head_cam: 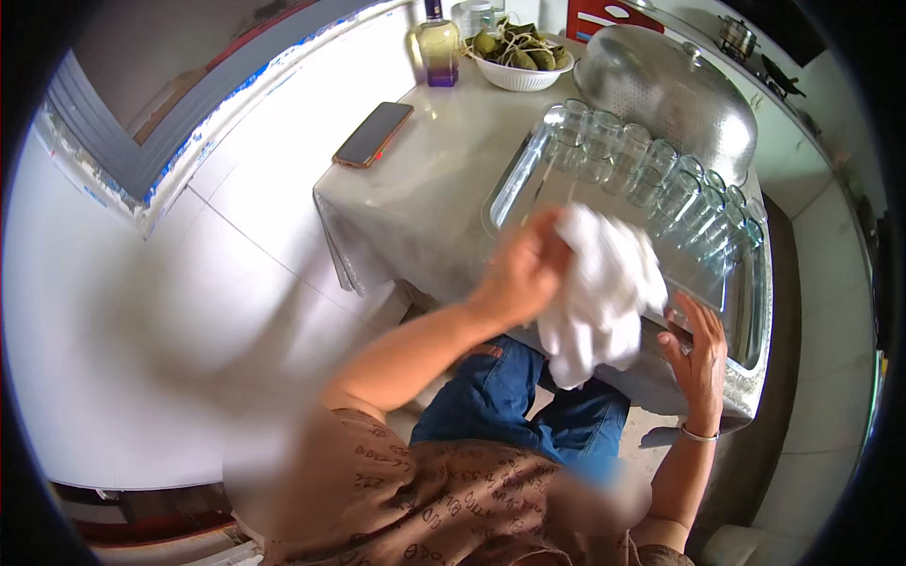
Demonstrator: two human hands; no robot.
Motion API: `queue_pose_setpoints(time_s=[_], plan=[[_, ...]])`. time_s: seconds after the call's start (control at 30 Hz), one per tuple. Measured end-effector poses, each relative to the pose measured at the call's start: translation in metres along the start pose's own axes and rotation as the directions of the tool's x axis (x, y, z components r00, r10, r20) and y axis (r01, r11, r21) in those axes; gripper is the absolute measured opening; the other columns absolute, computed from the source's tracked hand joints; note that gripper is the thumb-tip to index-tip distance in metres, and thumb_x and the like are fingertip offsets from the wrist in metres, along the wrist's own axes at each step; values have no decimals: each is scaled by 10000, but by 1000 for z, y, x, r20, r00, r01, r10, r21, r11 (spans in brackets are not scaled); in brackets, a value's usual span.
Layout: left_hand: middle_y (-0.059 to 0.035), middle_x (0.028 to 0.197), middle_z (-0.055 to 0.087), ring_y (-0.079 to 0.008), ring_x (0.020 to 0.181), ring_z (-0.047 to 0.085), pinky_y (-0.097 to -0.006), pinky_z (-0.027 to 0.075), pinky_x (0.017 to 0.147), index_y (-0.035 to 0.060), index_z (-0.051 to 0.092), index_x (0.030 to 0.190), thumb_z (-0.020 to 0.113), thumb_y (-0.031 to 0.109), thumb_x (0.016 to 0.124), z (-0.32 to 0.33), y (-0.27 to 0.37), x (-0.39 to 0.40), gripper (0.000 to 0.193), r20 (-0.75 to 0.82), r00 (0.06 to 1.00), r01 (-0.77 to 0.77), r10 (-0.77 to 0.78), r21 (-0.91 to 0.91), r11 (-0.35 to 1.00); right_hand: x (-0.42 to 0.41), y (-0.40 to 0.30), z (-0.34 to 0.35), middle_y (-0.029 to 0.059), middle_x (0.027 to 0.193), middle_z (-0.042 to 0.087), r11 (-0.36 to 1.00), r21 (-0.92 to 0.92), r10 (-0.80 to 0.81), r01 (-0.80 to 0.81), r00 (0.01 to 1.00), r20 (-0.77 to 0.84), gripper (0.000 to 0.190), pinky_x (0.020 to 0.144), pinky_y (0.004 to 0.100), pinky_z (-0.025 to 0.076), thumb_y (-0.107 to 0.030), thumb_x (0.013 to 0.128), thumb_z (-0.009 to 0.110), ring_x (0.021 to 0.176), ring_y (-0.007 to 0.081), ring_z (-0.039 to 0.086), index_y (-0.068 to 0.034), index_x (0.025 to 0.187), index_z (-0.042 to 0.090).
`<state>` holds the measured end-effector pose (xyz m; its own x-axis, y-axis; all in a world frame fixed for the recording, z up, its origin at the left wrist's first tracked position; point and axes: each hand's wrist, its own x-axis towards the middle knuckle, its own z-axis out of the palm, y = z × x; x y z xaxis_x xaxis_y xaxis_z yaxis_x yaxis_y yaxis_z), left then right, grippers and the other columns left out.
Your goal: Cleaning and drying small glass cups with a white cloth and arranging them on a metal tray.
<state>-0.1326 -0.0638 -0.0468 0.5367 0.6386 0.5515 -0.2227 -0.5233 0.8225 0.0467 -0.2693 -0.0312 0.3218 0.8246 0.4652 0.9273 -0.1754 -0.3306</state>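
A white cloth (601, 290) hangs bunched from my left hand (527, 265), which is blurred and closed on it. The cloth is over the near side of a shiny metal tray (511, 191) and droops past the table's edge. My right hand (697, 354), with a bracelet at the wrist, is by the tray's near right rim, thumb and fingers apart; whether it touches the rim I cannot tell. Several clear drinking glasses (635, 145) stand in rows across the far and right parts of the tray. The cloth covers some of the tray's near side.
Behind the tray, a perforated metal dome cover (662, 92) rests tilted. A white bowl (520, 76) of leaf-wrapped bundles and a yellow-purple glass bottle (439, 53) stand at the back. A smartphone (374, 134) lies near the left edge of the covered table (417, 205).
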Motion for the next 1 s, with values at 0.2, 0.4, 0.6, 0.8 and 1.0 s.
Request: queue_pose_setpoints(time_s=[0.2,0.4,0.6,0.8,1.0], plan=[[-122,924,629,-196,812,587,-298,452,754,8,553,1019,509,142,899,-127,15,110,186,-374,869,-129,325,462,877,1,-3,6,39,824,602,990,-138,-33,30,999,-24,361,737,348,428,-123,646,684,798,232,575,-60,990,593],[-165,1174,553,-330,1089,529,-451,391,911,175,421,1265,538,434,847,-131,-78,155,505,-42,975,161,-217,806,569,-1,-1,11,40,819,607,982,-186,-41,25,996,-85,329,721,356,425,-113,659,670,791,233,577,-68,976,596],[-88,1261,481,-294,1181,431,-475,311,963,200,503,1203,554,389,842,-108,-133,102,410,79,994,-48,-78,939,340,-6,6,19,48,827,616,974,-221,-80,50,988,-131,320,714,359,422,-119,637,674,785,236,579,-68,945,602],[-99,1019,536,-310,976,524,-432,426,811,122,555,1024,635,208,782,-109,-84,72,269,121,992,-84,-46,873,480,-8,4,18,50,835,619,976,-212,-78,45,985,-151,336,723,362,419,-106,617,677,802,241,581,-75,943,604],[-108,951,576,-322,881,569,-430,458,720,67,548,977,639,234,780,-119,-59,39,273,77,994,-18,-82,830,557,-4,3,19,50,840,620,975,-215,-84,48,984,-160,343,722,359,417,-105,605,688,809,238,583,-80,936,603]])
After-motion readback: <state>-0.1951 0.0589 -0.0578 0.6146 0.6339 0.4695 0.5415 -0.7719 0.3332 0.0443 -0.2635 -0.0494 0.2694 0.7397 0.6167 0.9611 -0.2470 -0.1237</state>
